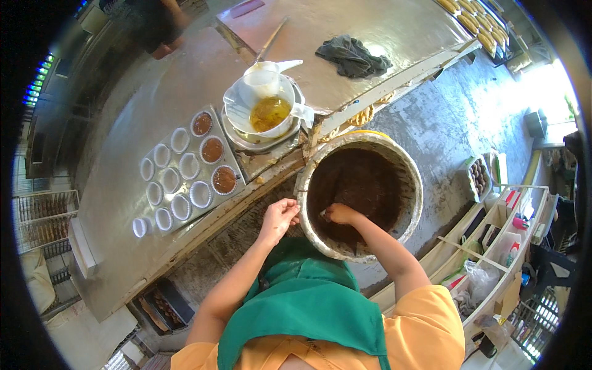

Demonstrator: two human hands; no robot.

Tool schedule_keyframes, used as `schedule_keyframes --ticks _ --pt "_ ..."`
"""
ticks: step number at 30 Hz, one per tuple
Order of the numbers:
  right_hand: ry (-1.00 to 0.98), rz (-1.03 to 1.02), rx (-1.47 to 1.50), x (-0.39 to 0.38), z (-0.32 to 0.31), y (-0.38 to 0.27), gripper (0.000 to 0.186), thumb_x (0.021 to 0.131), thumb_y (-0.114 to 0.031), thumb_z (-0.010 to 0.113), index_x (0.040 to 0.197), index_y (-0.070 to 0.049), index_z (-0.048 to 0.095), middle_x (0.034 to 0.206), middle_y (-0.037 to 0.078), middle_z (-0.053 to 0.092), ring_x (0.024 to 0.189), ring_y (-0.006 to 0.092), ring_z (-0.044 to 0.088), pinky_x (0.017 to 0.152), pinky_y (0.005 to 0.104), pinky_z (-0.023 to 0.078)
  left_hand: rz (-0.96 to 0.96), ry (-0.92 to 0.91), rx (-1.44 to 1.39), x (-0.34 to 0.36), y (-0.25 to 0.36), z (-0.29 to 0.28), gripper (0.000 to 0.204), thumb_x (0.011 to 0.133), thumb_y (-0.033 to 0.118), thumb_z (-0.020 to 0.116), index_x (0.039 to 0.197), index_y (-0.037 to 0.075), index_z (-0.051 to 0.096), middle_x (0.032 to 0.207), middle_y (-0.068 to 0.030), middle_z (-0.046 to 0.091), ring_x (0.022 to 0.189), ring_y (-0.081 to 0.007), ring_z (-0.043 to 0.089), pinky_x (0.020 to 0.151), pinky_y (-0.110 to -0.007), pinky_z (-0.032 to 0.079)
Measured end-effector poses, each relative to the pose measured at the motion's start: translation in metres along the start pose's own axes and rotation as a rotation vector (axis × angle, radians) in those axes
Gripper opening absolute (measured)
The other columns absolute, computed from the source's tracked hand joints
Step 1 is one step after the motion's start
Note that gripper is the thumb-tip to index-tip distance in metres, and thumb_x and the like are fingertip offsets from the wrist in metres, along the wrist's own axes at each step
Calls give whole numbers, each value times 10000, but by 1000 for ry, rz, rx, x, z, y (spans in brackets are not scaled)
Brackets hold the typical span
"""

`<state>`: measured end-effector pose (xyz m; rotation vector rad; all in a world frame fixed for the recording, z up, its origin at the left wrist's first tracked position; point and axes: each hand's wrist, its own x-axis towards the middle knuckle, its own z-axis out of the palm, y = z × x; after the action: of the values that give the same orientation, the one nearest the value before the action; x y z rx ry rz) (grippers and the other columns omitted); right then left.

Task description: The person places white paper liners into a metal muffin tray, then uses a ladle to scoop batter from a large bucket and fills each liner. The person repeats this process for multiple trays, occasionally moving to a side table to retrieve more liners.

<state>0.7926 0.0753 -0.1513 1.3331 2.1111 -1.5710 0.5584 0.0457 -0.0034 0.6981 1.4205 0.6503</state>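
A large bucket (397, 169) of thick dark brown batter stands in front of me. My left hand (281, 214) has its fingers curled closed at the bucket's left rim. My right hand (339, 215) is down inside the bucket, closed round a small pale thing mostly hidden by batter and fingers. To the left, a metal muffin tray (176, 161) holds paper cups, three with brown batter (224, 179) and several empty. A short stack of paper cups (140, 227) lies beside it. Behind, a white jug (259, 75) rests in a translucent pitcher (238, 108) with yellow liquid.
The steel table (108, 209) runs along my left, with a dark cloth (353, 57) and a long-handled tool (272, 38) on its far part. Pastry trays (478, 23) are at top right; a shelf unit (502, 246) with containers is to my right. Another person's legs (163, 34) show at top left.
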Motion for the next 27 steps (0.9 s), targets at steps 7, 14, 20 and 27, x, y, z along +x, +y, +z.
schedule_keyframes --ticks 7,14,20,27 --pt "55 207 615 -44 -45 11 269 892 -253 575 969 -14 674 788 89 632 709 195 582 652 334 459 -26 18 0 -3 3 1 185 934 164 590 1052 23 613 855 -28 662 711 -96 624 637 -230 476" --pt "256 18 236 -22 2 -61 288 853 -249 593 961 10 656 943 254 650 894 399 628 785 413 491 -34 45 -21 -4 3 2 155 925 162 611 1007 33 634 815 -10 660 658 -82 607 608 -224 467" --pt "110 -49 1241 -93 -38 -67 189 953 -187 529 928 -20 614 633 -48 418 562 59 370 522 244 349 16 12 -54 -1 -2 0 145 933 163 598 1003 41 633 814 -6 658 669 -81 611 605 -220 464" --pt "92 -42 1603 -111 -50 -54 105 969 -149 511 938 -71 574 591 -66 316 524 57 286 521 242 289 3 -91 43 -6 4 -14 269 952 177 560 1159 6 579 987 -79 660 777 -144 645 696 -266 513"
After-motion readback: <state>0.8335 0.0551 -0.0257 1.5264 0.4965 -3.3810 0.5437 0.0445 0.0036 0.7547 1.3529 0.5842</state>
